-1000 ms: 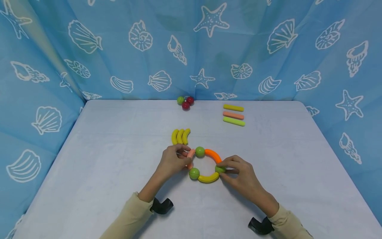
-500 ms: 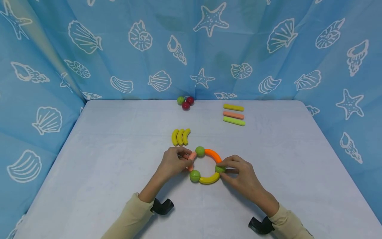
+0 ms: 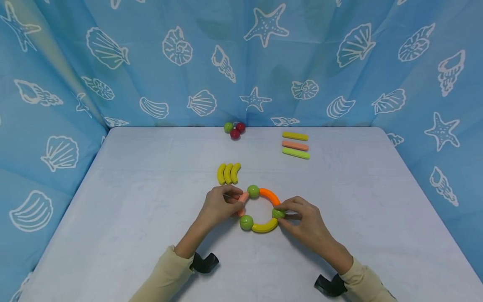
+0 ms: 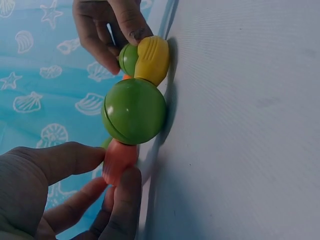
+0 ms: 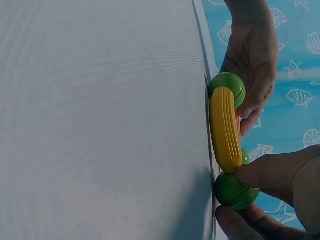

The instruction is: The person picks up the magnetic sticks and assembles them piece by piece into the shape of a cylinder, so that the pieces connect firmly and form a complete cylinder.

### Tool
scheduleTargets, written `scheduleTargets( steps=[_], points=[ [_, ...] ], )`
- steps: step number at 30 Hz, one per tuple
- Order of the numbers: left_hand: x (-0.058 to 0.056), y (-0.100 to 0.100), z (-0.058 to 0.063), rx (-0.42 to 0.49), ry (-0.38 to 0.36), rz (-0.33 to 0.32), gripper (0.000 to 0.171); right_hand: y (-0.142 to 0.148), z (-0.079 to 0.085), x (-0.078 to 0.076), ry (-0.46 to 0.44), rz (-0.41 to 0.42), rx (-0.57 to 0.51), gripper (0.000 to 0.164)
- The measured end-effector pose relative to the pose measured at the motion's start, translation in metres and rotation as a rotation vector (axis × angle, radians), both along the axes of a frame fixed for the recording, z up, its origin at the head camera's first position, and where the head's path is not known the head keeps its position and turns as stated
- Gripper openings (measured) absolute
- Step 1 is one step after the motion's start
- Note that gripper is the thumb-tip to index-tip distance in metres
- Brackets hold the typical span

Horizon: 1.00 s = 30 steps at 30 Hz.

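A ring of toy pieces lies on the table, made of green balls joined by curved bars. My left hand [image 3: 219, 205] pinches the salmon-pink curved bar [image 4: 119, 162] on the ring's left side. At the right, my right hand [image 3: 307, 220] pinches a green ball [image 3: 278, 213] between thumb and fingers. An orange curved bar [image 3: 269, 195] runs from that ball up to the top green ball [image 3: 253, 191]. Along the near side, a yellow curved bar [image 3: 265, 226] reaches to the lower-left green ball [image 3: 246, 222], which touches the pink bar.
Several yellow curved bars [image 3: 228, 173] lie side by side beyond my left hand. One green and two red balls [image 3: 235, 134] sit at the table's far edge. Three straight bars, yellow, salmon and lime [image 3: 295, 153], lie at the back right. A blue shell-patterned curtain [image 3: 241, 63] hangs behind.
My left hand has shifted slightly toward me with the pink bar, and the lower-left green ball and yellow bar moved a little nearer. The right hand stays in place on its ball.
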<state>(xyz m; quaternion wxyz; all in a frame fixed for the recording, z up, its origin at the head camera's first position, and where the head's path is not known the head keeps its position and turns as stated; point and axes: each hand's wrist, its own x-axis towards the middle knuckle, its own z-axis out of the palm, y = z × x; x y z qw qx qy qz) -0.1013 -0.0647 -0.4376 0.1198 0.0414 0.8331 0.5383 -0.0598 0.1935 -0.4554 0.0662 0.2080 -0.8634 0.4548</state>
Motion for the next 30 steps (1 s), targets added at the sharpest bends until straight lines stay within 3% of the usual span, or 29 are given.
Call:
scheduleTargets(
  steps=[16,24,30],
  points=[
    [0.009,-0.008,-0.003,0.052,-0.046,-0.032,0.032,-0.004,0.001,0.006,0.015,-0.002,-0.012,0.039],
    [0.027,-0.021,-0.002,-0.037,0.129,-0.103,0.026,-0.009,0.002,0.007,0.019,-0.008,-0.018,0.037],
    [0.035,-0.02,-0.007,-0.075,0.283,-0.153,0.034,-0.012,0.0,0.008,-0.001,-0.04,-0.036,0.034]
  ],
)
